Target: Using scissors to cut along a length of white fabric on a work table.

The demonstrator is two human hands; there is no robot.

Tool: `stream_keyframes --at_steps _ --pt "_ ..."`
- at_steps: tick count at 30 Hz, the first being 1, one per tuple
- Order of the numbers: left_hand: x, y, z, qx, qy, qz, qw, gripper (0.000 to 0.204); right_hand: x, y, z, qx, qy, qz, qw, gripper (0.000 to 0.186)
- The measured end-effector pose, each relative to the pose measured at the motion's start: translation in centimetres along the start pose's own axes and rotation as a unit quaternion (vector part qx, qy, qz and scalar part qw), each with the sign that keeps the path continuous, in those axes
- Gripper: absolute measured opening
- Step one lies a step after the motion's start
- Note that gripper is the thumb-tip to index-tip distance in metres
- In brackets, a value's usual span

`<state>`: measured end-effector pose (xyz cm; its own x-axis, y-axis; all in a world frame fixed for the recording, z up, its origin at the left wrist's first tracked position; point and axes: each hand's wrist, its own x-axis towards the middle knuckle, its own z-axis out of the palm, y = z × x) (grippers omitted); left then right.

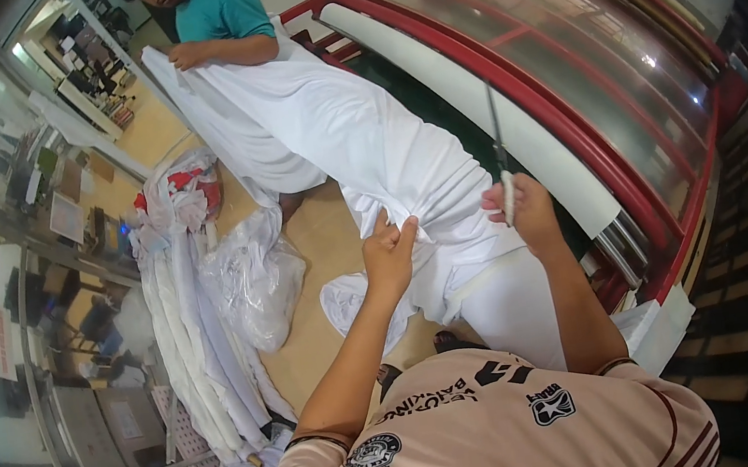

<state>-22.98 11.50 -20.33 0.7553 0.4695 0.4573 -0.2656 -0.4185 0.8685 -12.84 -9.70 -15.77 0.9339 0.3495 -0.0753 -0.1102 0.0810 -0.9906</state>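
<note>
A long sheet of white fabric (337, 122) hangs gathered in folds along the machine's side and down toward me. My left hand (390, 246) is closed on a bunched fold of it at the middle. Just to the right, my right hand (518, 201) grips the pale handle of a long tool with a dark, thin blade (494, 117), possibly scissors or a knife, pointing up and away from me over the fabric. At the far end, a co-worker (212, 15) in a teal shirt holds the fabric up by its edge.
A red-framed machine (539, 41) with a white roller (425, 59) stands on the right. Fabric rolls (186, 341) and a clear plastic bag (256, 291) lie on the tan floor (312, 243) at left, beside glass partitions (18, 241). A doorway opens at the back left.
</note>
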Motion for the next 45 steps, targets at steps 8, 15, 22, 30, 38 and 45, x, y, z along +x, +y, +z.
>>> stream_keyframes --at_steps 8,15,22,30,38,45 --pt "-1.8 9.8 -12.9 -0.103 0.069 -0.19 0.974 0.034 -2.0 -7.0 8.7 -0.063 -0.144 -0.042 0.987 0.008" --pt "-10.1 10.3 -9.3 -0.042 -0.194 0.032 0.98 0.023 -3.0 -5.3 16.7 -0.368 -0.246 -0.102 0.891 0.045" --pt "-12.8 7.7 -9.0 0.028 -0.305 -0.001 0.952 0.033 -5.4 2.1 18.1 -0.616 -0.309 -0.122 0.715 0.05" --pt "-14.0 7.1 -5.8 0.014 -0.363 0.055 0.93 0.033 -5.0 5.2 14.9 -0.68 -0.244 -0.145 0.676 0.037" --pt "-13.9 8.1 -4.4 -0.005 -0.413 0.0 0.911 0.038 -5.4 3.3 13.8 -0.541 -0.115 -0.115 0.825 0.046" --pt "-14.0 8.7 -3.5 0.01 -0.474 0.065 0.878 0.033 -4.2 5.6 14.9 -0.619 -0.151 -0.164 0.753 0.037"
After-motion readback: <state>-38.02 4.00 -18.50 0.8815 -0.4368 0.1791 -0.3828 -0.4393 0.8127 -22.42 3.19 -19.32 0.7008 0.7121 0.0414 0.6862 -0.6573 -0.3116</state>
